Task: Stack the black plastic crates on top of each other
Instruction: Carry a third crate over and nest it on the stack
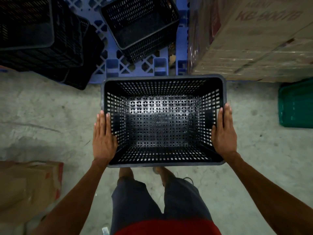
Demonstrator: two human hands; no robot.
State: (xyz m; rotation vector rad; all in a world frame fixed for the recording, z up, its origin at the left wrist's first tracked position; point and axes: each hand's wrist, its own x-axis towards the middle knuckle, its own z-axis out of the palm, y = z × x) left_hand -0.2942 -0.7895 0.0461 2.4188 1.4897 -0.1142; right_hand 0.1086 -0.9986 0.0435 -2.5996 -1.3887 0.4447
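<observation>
A black perforated plastic crate [162, 121] is held open side up in front of me, above the concrete floor. My left hand [103, 138] presses flat against its left rim and my right hand [223, 133] against its right rim. The crate is empty. Another black crate [140, 26] lies tilted on the blue pallet [111, 65] ahead. At the upper left stands a pile of black crates [42, 41], overturned and partly overlapping.
Wrapped cardboard boxes [254, 36] rise at the upper right, close to the held crate's far corner. A green crate [296, 106] sits at the right edge. A brown carton [28, 185] lies at the lower left. My legs are below the crate.
</observation>
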